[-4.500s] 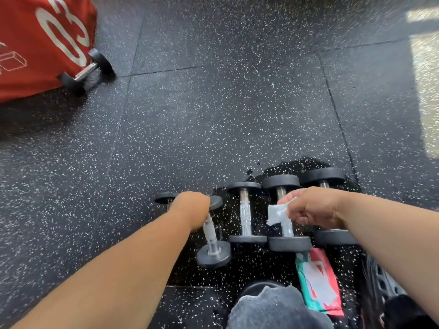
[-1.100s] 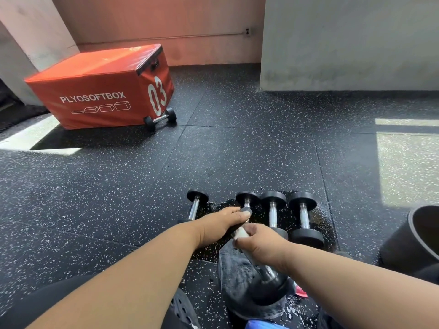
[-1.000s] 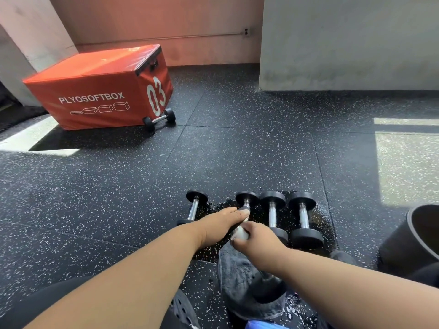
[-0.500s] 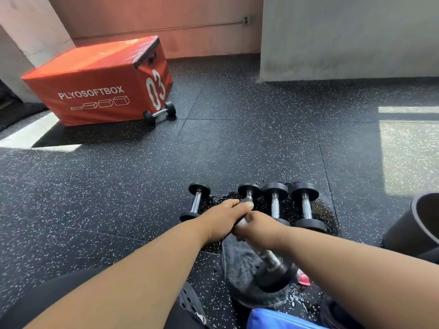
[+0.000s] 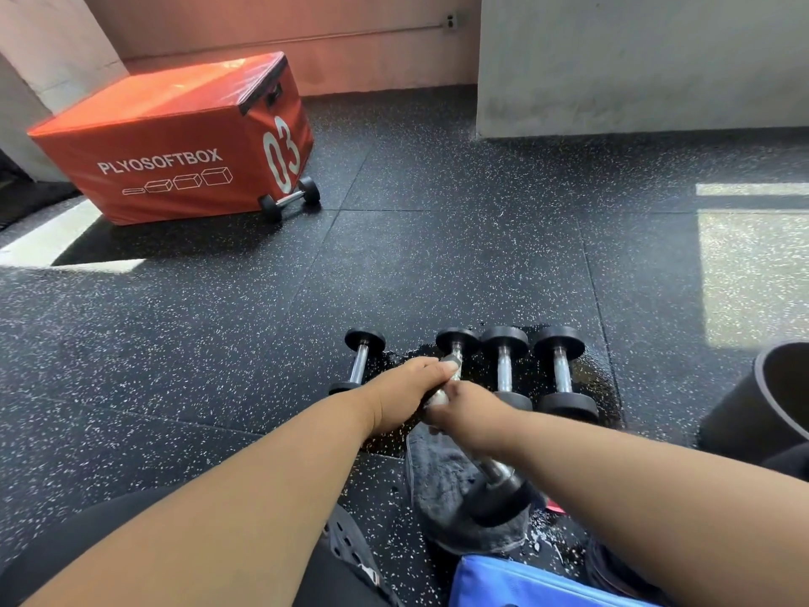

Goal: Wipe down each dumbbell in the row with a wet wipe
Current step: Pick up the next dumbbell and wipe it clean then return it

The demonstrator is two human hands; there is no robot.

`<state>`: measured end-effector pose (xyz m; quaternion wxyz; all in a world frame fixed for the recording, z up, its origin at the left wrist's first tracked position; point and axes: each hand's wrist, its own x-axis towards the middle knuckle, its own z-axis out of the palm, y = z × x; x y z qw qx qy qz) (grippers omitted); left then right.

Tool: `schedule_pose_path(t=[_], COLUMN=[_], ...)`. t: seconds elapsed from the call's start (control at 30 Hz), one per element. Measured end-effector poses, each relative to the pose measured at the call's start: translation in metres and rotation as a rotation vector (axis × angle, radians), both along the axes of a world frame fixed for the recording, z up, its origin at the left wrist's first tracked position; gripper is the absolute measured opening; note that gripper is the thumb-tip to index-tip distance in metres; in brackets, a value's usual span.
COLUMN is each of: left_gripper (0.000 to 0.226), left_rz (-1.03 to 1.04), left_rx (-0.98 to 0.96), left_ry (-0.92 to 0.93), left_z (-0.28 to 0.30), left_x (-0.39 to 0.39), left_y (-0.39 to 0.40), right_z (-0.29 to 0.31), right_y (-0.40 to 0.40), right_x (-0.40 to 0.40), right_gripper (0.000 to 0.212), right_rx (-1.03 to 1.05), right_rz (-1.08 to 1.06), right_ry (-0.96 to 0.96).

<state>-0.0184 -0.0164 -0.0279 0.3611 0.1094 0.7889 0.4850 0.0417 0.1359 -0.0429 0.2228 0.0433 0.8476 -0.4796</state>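
Lifted dumbbell (image 5: pixel 490 484): lower centre of frame, tilted, near head over the grey towel (image 5: pixel 437 475). My left hand (image 5: pixel 407 396) curls round its upper handle; my right hand (image 5: pixel 470 414) grips mid-handle, seemingly with the wet wipe (image 5: pixel 437 398) under the fingers. Behind: four dumbbells in a row (image 5: pixel 503 370) on wet floor (image 5: pixel 437 265). Upper left: orange plyo box (image 5: pixel 175 146).
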Motion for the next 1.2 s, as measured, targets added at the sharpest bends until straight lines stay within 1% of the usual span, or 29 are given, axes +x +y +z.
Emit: schedule_pose_path(t=[0.07,0.13,0.17,0.27,0.3,0.37,0.43,0.5,0.53,0.63,0.7,0.77,0.8,0.83,0.9,0.93,1.0,1.07,1.13,1.2], left_gripper=[0.047,0.047,0.05,0.07,0.078,0.094,0.11,0.113,0.113,0.114,0.107,0.093,0.091,0.094,0.101,0.102,0.103,0.103,0.105,0.107], left_rz=[0.023,0.043,0.049,0.048,0.04,0.033,0.037,0.035,0.035,0.037,0.028,-0.007,-0.028,-0.042,-0.049,-0.052,-0.063,-0.075,-0.082,-0.075], left_rx=[0.043,0.046,0.043,0.02,-0.002,-0.037,-0.064,-0.084,-0.096,-0.104,-0.104,-0.104,-0.115,-0.129,-0.159,-0.167,-0.176,-0.166,-0.175,-0.173], left_ry=[-0.032,-0.04,-0.037,-0.016,-0.006,0.004,0.008,0.023,0.028,0.023,0.021,0.044,0.065,0.094,0.118,0.128,0.132,0.154,0.155,0.143], left_z=[0.002,0.004,0.004,-0.005,-0.007,-0.011,-0.008,0.0,0.003,0.01,0.014,0.017,0.018,0.016,0.01,0.005,0.007,0.014,0.019,0.021], left_x=[0.004,0.005,0.005,0.001,0.001,0.0,0.002,0.005,0.006,0.01,0.012,0.015,0.017,0.017,0.017,0.016,0.017,0.017,0.019,0.019], left_y=[0.001,0.002,0.002,-0.003,-0.005,-0.007,-0.006,-0.004,-0.003,-0.002,0.0,0.005,0.007,0.009,0.01,0.008,0.007,0.008,0.009,0.006], right_z=[0.011,0.019,0.02,0.012,0.007,-0.002,-0.006,-0.007,-0.01,-0.015,-0.017,-0.012,-0.009,-0.007,-0.001,-0.001,-0.001,-0.002,-0.004,-0.006], right_y=[-0.011,-0.016,-0.015,-0.006,-0.002,0.006,0.012,0.013,0.013,0.012,0.01,0.008,0.008,0.008,0.008,0.009,0.013,0.019,0.026,0.034], right_x=[0.009,0.015,0.015,0.011,0.008,0.005,0.003,0.003,0.003,0.004,0.005,0.005,0.003,0.002,0.0,0.0,-0.001,-0.004,-0.006,-0.006], right_gripper=[0.01,0.008,0.01,0.011,0.013,0.021,0.036,0.051,0.054,0.052,0.047,0.04,0.037,0.031,0.009,0.009,0.021,0.032,0.046,0.056], right_rx=[0.183,0.215,0.163,-0.14,-0.194,-0.238,-0.269,-0.274,-0.298,-0.419,-0.468,-0.443,-0.419,-0.411,-0.48,-0.541,-0.627,-0.657,-0.669,-0.631], right_rz=[0.027,0.032,0.022,-0.074,-0.096,-0.101,-0.074,-0.071,-0.086,-0.15,-0.133,-0.091,-0.059,-0.028,0.008,0.016,0.034,0.05,0.056,0.035], right_ry=[0.161,0.254,0.24,0.023,-0.024,-0.065,-0.043,-0.013,-0.01,-0.072,-0.121,-0.143,-0.148,-0.152,-0.173,-0.179,-0.181,-0.17,-0.197,-0.231])
